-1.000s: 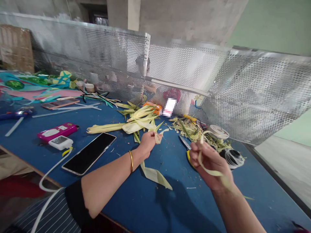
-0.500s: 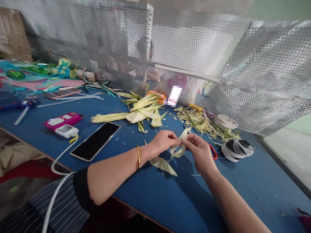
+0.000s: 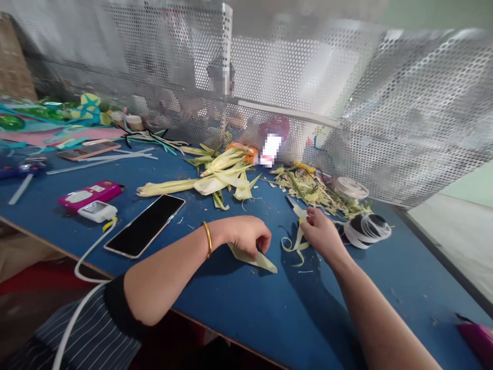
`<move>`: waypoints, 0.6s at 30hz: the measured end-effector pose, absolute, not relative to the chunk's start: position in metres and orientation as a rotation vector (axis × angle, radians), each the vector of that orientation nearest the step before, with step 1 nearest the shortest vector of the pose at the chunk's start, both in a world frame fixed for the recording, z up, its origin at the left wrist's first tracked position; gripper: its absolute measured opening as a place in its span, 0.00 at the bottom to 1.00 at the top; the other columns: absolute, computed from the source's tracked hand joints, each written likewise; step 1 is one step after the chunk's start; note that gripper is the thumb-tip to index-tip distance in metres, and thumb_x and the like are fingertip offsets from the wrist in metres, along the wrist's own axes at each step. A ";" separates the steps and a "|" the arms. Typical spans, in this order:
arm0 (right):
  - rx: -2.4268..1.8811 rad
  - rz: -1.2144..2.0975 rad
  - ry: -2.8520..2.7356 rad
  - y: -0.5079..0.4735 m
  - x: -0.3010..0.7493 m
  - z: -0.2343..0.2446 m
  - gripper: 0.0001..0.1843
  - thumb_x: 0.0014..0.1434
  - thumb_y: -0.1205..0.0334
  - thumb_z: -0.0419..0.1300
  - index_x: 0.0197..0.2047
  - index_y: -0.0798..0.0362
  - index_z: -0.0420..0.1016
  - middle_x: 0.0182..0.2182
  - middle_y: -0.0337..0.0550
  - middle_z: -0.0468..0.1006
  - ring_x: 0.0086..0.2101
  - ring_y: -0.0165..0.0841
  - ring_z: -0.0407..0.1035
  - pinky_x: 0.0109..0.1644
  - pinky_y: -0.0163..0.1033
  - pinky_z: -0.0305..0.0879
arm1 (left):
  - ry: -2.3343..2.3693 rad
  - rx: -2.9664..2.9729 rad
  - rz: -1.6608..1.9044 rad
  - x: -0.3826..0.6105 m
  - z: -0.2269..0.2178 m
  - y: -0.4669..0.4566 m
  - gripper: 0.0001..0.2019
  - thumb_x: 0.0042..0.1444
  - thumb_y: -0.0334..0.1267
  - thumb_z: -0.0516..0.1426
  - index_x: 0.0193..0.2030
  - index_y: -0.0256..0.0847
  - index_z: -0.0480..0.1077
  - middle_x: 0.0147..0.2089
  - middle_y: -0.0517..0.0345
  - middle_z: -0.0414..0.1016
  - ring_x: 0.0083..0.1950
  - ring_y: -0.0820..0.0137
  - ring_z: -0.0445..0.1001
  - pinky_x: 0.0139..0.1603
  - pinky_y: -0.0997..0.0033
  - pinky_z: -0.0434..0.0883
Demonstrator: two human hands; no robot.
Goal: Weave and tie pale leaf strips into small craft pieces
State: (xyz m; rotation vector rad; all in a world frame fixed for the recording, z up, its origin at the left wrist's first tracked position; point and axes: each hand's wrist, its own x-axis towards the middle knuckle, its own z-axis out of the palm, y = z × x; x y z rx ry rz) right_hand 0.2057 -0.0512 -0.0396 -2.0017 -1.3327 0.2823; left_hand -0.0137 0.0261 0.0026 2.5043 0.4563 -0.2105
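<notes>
My left hand [image 3: 246,234] rests on the blue table [image 3: 239,308] with its fingers curled down on a wide pale husk strip [image 3: 260,260], which lies flat and pokes out to the right. My right hand [image 3: 321,234] is closed over the handles of a pair of scissors, whose blade [image 3: 293,202] sticks out toward the back left. A thin curled husk ribbon [image 3: 293,244] lies on the table against that hand's fingers, between the two hands.
Corn husks [image 3: 219,180] and a heap of husk shreds [image 3: 319,192] lie behind the hands. A tape roll [image 3: 351,188] and a wire coil [image 3: 367,228] sit on the right. A black phone [image 3: 144,226], a pink device [image 3: 90,194] and a white device [image 3: 96,210] with a cable lie on the left. A perforated metal screen [image 3: 385,118] walls the back.
The hands were together in the air on the ribbon. Both have dropped to the table and parted, the left onto the wide strip, the right onto the scissors, with the ribbon laid down.
</notes>
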 end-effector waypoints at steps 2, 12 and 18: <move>-2.122 0.161 -1.407 -0.052 0.199 -0.040 0.27 0.52 0.62 0.56 0.56 0.55 0.69 0.32 0.46 0.79 0.32 0.41 0.73 0.34 0.42 0.63 | 0.443 2.530 -0.178 -0.011 0.000 0.022 0.05 0.43 0.29 0.65 0.28 0.41 0.76 0.30 0.63 0.76 0.31 0.73 0.69 0.30 0.75 0.59; -1.431 0.629 -1.108 -0.063 0.158 -0.022 0.23 0.55 0.40 0.60 0.40 0.53 0.76 0.33 0.47 0.79 0.36 0.40 0.71 0.38 0.42 0.65 | 0.898 1.672 0.870 0.002 -0.012 0.024 0.08 0.46 0.40 0.64 0.27 0.39 0.71 0.24 0.64 0.70 0.27 0.74 0.66 0.29 0.74 0.61; -1.270 0.977 -0.976 -0.066 0.135 -0.031 0.20 0.45 0.46 0.71 0.31 0.53 0.76 0.24 0.37 0.73 0.26 0.30 0.62 0.31 0.36 0.57 | 0.892 1.561 0.944 0.008 -0.008 0.008 0.07 0.46 0.37 0.62 0.24 0.39 0.69 0.23 0.64 0.69 0.27 0.74 0.65 0.29 0.73 0.61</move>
